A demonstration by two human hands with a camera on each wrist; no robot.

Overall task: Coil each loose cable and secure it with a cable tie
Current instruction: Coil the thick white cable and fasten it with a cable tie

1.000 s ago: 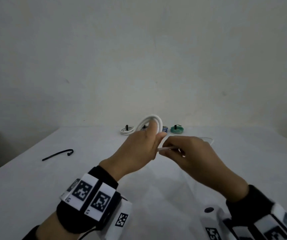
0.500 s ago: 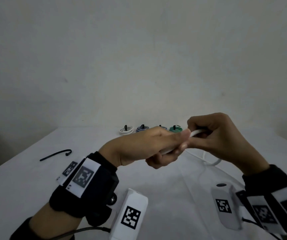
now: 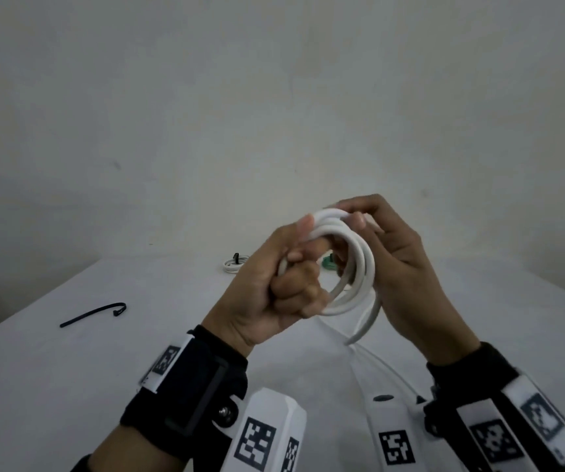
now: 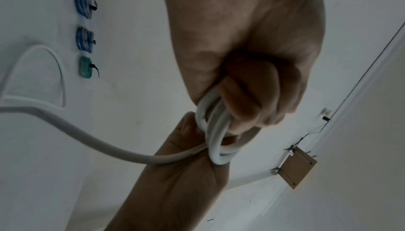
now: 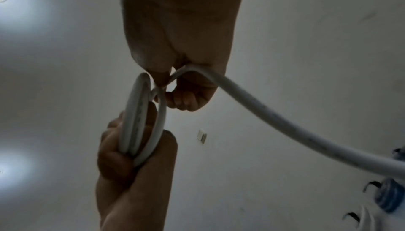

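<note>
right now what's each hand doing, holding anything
Left hand: closed, fingers curled round the loops of the white cable.
Right hand: closed, pinching the top of the same cable, feeding the loose end.

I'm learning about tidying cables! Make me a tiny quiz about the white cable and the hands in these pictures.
1. True or false: the white cable is already fully coiled.
2. Which hand grips the loops in its fist? A) left hand B) right hand
3. Fill in: the loose black cable tie lies on the ____.

Key
1. False: a loose length hangs down toward the table.
2. A; the right hand pinches the top of the coil.
3. table
</note>
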